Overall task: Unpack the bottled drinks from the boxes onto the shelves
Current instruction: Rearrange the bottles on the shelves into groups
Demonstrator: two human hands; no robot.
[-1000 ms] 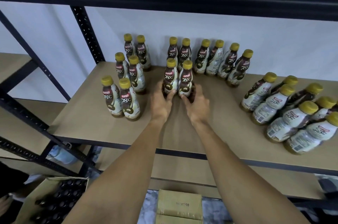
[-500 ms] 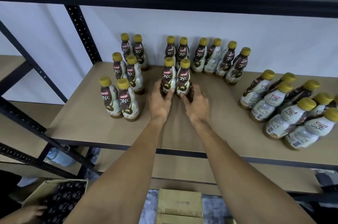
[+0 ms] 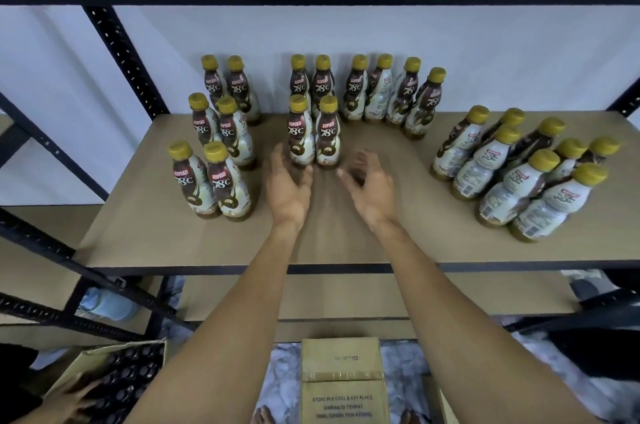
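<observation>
Two gold-capped coffee bottles (image 3: pixel 314 132) stand side by side on the tan shelf (image 3: pixel 332 236), in front of another pair. My left hand (image 3: pixel 288 188) is just before the left bottle, fingers spread, its fingertips close to the bottle's base. My right hand (image 3: pixel 369 187) hovers a little back from the right bottle, fingers apart and blurred, holding nothing. More such bottles stand in pairs at the left (image 3: pixel 212 177), along the back wall (image 3: pixel 388 94) and in a cluster at the right (image 3: pixel 519 174).
An open box of dark-capped bottles (image 3: pixel 121 378) sits on the floor at the lower left, with another person's hand (image 3: pixel 74 399) on it. A closed carton (image 3: pixel 343 382) lies below me. Black shelf posts (image 3: pixel 121 59) frame the bay; a lower shelf (image 3: pixel 450 295) runs beneath.
Both hands have let go of the two front bottles and drawn back toward me, fingers opening. The bottles stay standing. Another person's hand has reached onto the floor box.
</observation>
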